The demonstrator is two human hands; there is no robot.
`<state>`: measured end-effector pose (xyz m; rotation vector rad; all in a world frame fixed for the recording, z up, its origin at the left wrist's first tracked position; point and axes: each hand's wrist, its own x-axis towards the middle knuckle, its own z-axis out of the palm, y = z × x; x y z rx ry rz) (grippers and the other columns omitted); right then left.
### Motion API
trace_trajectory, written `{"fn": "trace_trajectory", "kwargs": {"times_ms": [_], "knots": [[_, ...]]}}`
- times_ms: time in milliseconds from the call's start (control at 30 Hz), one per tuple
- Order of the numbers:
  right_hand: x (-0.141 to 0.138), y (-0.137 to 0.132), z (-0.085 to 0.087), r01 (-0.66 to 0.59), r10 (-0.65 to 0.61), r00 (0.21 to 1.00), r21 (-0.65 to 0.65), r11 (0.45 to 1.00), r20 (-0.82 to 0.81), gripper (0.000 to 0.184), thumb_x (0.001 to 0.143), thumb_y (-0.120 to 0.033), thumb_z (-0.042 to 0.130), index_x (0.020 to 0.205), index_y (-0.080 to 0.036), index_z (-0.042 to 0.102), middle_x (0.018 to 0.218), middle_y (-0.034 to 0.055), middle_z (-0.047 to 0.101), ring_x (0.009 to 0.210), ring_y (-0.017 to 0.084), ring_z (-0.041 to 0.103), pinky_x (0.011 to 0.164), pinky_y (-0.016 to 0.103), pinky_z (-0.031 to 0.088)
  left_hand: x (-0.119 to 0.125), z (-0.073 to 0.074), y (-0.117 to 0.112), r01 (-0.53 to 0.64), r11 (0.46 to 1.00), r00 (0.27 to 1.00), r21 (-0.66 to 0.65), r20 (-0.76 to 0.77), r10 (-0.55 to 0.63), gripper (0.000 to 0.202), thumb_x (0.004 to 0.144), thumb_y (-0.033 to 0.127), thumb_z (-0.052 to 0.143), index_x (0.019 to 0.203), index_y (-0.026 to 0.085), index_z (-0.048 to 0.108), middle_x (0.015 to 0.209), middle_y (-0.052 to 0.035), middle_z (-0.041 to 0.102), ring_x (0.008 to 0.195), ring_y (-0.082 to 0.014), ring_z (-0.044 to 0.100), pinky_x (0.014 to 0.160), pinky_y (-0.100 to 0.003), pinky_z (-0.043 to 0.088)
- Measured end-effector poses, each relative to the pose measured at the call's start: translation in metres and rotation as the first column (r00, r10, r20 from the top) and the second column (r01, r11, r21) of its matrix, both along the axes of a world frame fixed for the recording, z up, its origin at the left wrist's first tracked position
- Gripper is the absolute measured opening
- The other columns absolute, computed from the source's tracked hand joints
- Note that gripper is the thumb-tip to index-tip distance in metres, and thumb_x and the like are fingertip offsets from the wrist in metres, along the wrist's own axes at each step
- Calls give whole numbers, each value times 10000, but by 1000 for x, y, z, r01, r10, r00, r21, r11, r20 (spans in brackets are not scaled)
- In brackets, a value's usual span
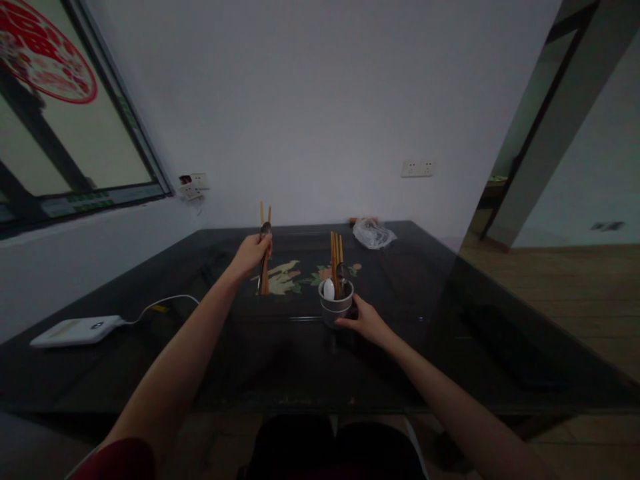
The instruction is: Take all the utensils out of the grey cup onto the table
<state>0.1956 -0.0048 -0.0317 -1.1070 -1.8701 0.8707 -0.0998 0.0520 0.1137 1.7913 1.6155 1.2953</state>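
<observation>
My left hand [255, 253] is closed round a metal spoon [265, 229] and some wooden chopsticks [265, 277], held upright above the table, left of the middle. A grey cup [336, 312] stands on the table in front of me. My right hand [367, 321] grips the cup's right side, thumb on the front. Inside the cup are several wooden chopsticks [337, 250], a white spoon [329, 289] and a metal utensil whose kind I cannot make out.
The dark table [280, 373] has a painted flower pattern. A white device [77, 331] with a cable lies at the left. At the back right is a crumpled clear plastic bag [373, 235]. A dark flat object [510, 343] lies at the right. The wall [300, 120] rises behind.
</observation>
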Motion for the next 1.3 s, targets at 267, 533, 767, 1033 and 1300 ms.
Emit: {"fn": "trace_trajectory", "kwargs": {"times_ms": [267, 533, 767, 1033, 1300], "knots": [[0, 1, -1, -14, 14, 1000, -30, 999, 3, 607, 634, -357, 758, 1147, -156, 503, 1127, 120, 623, 997, 247, 599, 848, 381, 469, -39, -82, 2, -137, 921, 939, -366, -344, 3, 356, 764, 419, 470, 510, 170, 500, 478, -2, 506, 490, -135, 485, 481, -221, 322], [0, -1, 1, -6, 6, 1000, -14, 1000, 17, 602, 641, -348, 754, 1158, -165, 505, 1132, 120, 623, 1024, 254, 592, 867, 397, 464, -45, -121, 6, -256, 899, 863, -355, -503, 47, 268, 722, 382, 542, 575, 171, 616, 561, -52, 614, 701, -230, 625, 569, -232, 394], [1, 0, 1, -2, 3, 1000, -28, 1000, 22, 605, 644, -350, 752, 1158, -158, 497, 1153, 124, 613, 1051, 256, 578, 872, 388, 457, -42, -139, 4, -308, 903, 806, -301, -586, 79, 284, 769, 382, 539, 883, 153, 661, 936, -135, 688, 925, -292, 628, 712, -283, 446], [1, 1, 0, -22, 23, 1000, -21, 1000, 12, 599, 642, -339, 752, 1150, -151, 496, 1137, 125, 620, 1030, 252, 584, 869, 388, 454, -36, -137, -10, -338, 905, 724, -258, -686, 75, 343, 813, 412, 484, 1012, 149, 581, 1020, -171, 660, 947, -286, 630, 743, -302, 450], [1, 2, -2, -23, 23, 1000, -24, 999, 12, 609, 648, -345, 747, 1166, -154, 490, 1149, 129, 615, 1039, 250, 583, 868, 383, 459, -40, -138, -11, -372, 886, 716, -278, -694, 82, 355, 798, 439, 512, 1038, 182, 563, 1025, -130, 665, 954, -264, 628, 738, -290, 448]]}}
